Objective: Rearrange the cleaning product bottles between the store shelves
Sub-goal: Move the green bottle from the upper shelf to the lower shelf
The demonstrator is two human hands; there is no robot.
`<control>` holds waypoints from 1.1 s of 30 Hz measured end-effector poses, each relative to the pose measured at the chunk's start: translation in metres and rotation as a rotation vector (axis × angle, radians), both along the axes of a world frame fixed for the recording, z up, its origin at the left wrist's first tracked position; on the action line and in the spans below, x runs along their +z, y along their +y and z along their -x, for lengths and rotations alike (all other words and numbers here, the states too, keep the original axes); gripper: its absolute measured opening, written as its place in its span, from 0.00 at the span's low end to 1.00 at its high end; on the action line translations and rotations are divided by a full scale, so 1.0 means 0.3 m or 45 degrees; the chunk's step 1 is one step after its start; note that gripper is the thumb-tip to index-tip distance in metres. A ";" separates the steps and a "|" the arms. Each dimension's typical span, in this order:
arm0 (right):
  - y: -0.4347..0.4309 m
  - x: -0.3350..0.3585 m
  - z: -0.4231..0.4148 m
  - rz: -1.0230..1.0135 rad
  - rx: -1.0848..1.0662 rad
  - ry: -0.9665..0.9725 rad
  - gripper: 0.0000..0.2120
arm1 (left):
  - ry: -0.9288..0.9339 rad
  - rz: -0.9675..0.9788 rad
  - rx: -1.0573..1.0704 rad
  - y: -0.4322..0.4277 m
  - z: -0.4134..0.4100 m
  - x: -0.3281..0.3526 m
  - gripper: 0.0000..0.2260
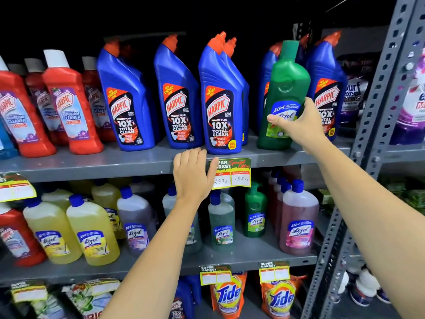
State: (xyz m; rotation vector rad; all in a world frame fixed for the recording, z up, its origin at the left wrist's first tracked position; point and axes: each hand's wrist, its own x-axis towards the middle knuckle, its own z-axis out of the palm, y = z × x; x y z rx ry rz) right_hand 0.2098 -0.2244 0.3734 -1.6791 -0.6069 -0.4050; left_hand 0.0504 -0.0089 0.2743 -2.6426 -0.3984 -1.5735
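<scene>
The tall green plastic bottle with a green cap and a Lizol label point(284, 97) is on the upper grey metal shelf point(92, 165). It is near the front edge, between blue Harpic bottles with orange caps point(220, 100), and it leans a little to the left. I cannot tell if its base is fully flat on the shelf. The right hand point(296, 122) grasps this bottle around the lower body, over the label, with the thumb in front and the fingers behind. The left hand point(193, 176) holds nothing; it rests open on the front lip of the same shelf, just beside a yellow paper price tag point(232, 173), probably to steady the person.

The bottle looks full, so I judge it rather heavy for one hand. The plastic seems stiff and smooth, and the glossy label may be slippery. The waist, where the hand is now, seems the best place to hold; the narrow neck is a second choice. A tilted bottle could knock against the blue neighbours. More Lizol bottles, one of them a smaller green bottle point(255, 212), stand on the lower shelf point(253, 256).
</scene>
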 end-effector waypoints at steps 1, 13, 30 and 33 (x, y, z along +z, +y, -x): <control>-0.017 -0.004 0.024 -0.032 0.017 -0.013 0.42 | -0.023 0.010 -0.007 -0.006 0.000 -0.004 0.20; -0.276 -0.356 0.332 -0.121 0.255 -0.165 0.30 | 0.280 0.189 -0.203 -0.175 0.154 -0.665 0.19; 0.022 -1.076 0.144 0.306 0.228 0.531 0.36 | 1.185 0.340 -0.193 0.049 0.127 -0.975 0.27; 0.072 -1.116 0.127 0.302 0.235 0.586 0.36 | 1.140 0.384 -0.218 0.056 0.117 -0.989 0.26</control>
